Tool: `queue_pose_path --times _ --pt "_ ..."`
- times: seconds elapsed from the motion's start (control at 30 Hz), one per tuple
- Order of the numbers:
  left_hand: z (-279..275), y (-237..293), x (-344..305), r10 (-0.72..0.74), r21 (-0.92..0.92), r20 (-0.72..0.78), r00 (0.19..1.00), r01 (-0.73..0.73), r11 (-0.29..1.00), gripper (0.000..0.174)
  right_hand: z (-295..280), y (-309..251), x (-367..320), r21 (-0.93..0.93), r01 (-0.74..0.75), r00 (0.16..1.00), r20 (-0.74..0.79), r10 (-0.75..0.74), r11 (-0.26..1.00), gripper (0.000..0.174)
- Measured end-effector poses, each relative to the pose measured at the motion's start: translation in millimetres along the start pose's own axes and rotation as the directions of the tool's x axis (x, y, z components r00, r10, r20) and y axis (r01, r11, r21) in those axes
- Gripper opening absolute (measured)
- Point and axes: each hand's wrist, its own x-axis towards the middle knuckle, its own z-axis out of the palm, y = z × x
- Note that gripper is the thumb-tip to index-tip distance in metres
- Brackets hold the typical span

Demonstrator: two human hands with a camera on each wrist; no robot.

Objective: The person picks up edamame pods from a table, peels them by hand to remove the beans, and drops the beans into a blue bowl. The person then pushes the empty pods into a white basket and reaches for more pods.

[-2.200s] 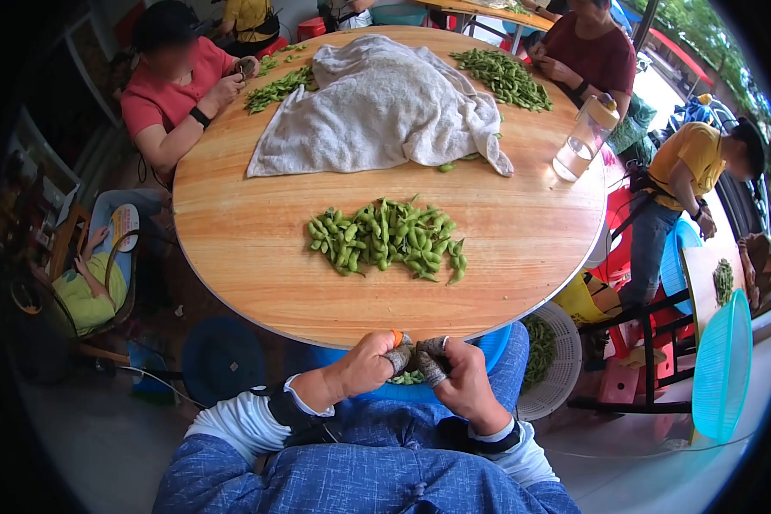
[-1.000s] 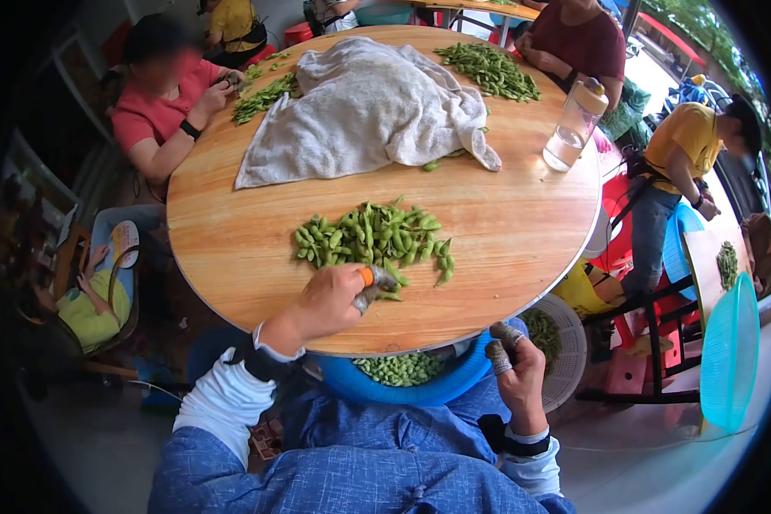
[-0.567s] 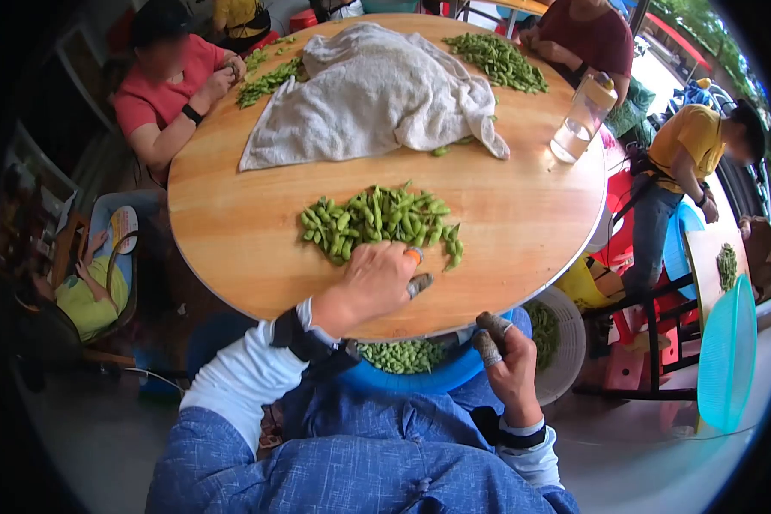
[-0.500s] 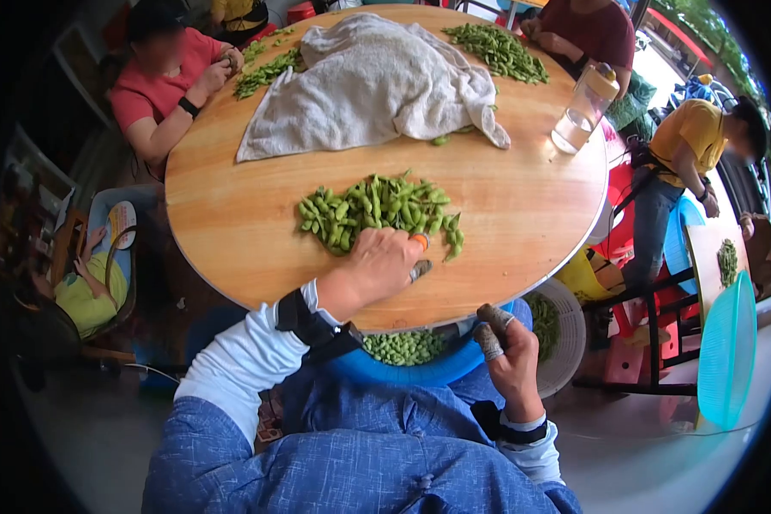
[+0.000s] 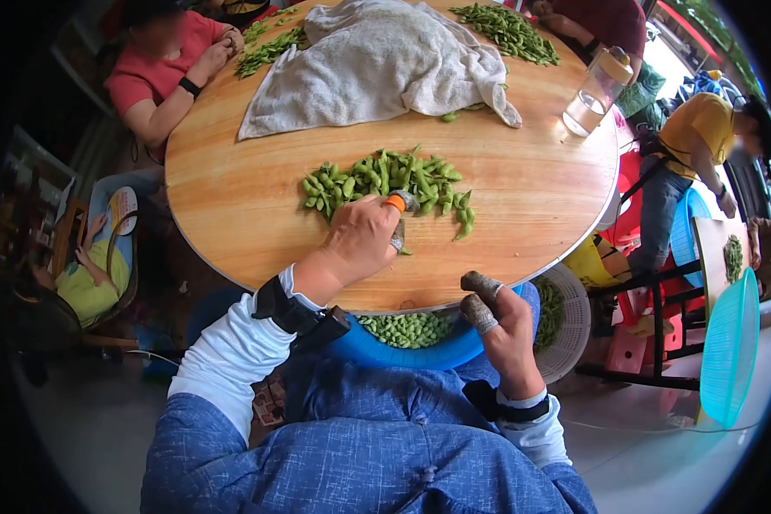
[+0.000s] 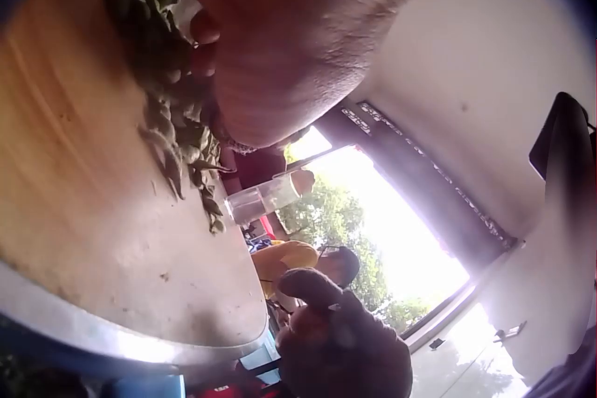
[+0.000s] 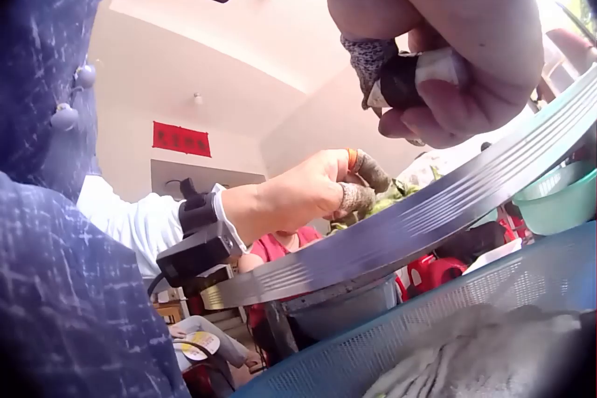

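Note:
A heap of green soybean pods (image 5: 377,174) lies on the round wooden table. My left hand (image 5: 361,236) is at the heap's near edge, its worn grey finger covers on thumb and forefinger and an orange band on the forefinger. Those two fingertips stand apart; the other fingers are hidden under the palm, and I cannot tell if they hold pods. My right hand (image 5: 507,332) hovers past the table edge, grey covers on thumb and forefinger, the remaining fingers loosely curled, nothing seen in it. Below the table edge, a blue basin (image 5: 360,349) holds shelled green beans (image 5: 407,329).
A whitish towel (image 5: 377,73) covers a mound mid-table, with a water bottle (image 5: 593,98) to its right. More pod piles (image 5: 507,32) lie at the far side, where people sit. A white basket (image 5: 571,343) of pods or husks stands at lower right.
My hands were together over the basin; they parted, the left going forward to the pods and the right moving right. Lately the left forefinger has lifted away from the thumb.

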Motion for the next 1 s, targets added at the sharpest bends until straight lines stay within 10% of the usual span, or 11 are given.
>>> queue_pose_path --times 0.3,0.47,0.67,0.77,0.9,1.0 --pt "-35.7 27.2 -33.8 -0.196 -0.587 0.150 0.969 0.247 0.771 0.031 26.3 -12.3 24.8 0.329 -0.104 0.982 0.182 0.044 0.938 0.036" --pt "-32.4 41.1 -57.5 -0.077 -0.580 0.089 0.993 0.115 0.806 0.025 29.1 -2.4 25.3 0.351 -0.169 0.955 0.290 0.065 0.921 0.030" --pt "-18.6 31.5 -67.4 -0.036 -0.864 0.394 0.918 0.384 0.325 0.021 30.1 -2.9 8.7 0.401 -0.111 0.952 0.306 -0.019 0.909 0.024" --pt "-10.4 27.2 -76.2 0.123 -0.755 0.335 0.934 0.187 0.629 0.019 30.9 -7.3 1.7 0.352 -0.098 0.957 0.290 -0.009 0.931 0.029" --pt "-20.5 42.5 -85.8 -0.059 -0.867 0.322 0.945 0.320 0.381 0.020 39.4 -3.9 -11.5 0.306 -0.062 0.994 0.107 0.030 0.950 0.035" --pt "-19.8 44.1 -94.3 -0.041 -0.754 0.139 0.989 0.133 0.643 0.023 35.7 1.7 -19.8 0.268 -0.145 0.987 0.110 0.119 0.952 0.029"
